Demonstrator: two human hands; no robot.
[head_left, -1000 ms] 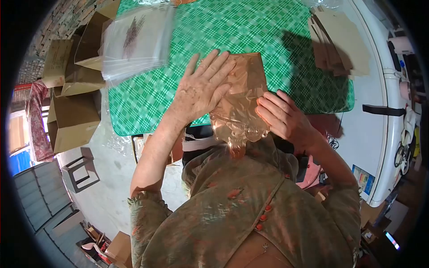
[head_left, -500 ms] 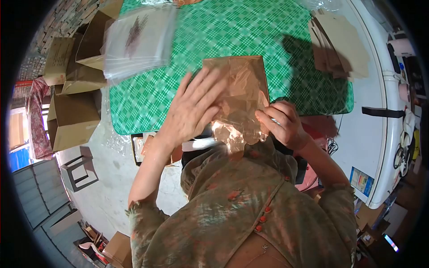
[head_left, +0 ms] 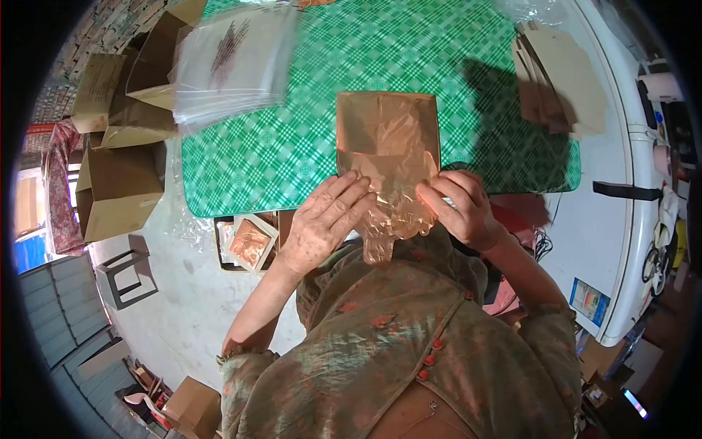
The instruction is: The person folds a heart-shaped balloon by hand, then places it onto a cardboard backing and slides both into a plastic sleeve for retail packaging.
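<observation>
A copper-coloured, see-through plastic glove [head_left: 398,172] lies over the table's near edge. Its upper part is a flat rectangle; the finger-shaped ends hang crumpled toward my lap. My left hand [head_left: 327,223] is at its left edge, fingers together and bent over the film, the thumb mostly hidden. On the right edge my right hand [head_left: 462,208] pinches the film between thumb and fingers. Both hands are level with each other, at about the middle of the glove's length.
The table has a green checked cover [head_left: 292,161]. A stack of clear plastic bags [head_left: 238,66] lies at its far left, brown cards [head_left: 559,80] at its far right. Below the left edge stands a box [head_left: 219,245] with a copper-coloured packet [head_left: 250,244]. Open cartons [head_left: 121,183] stand left.
My left hand has come down from above the glove's left side onto its lower left edge. The right hand keeps its pinch. The box below the table shows more fully.
</observation>
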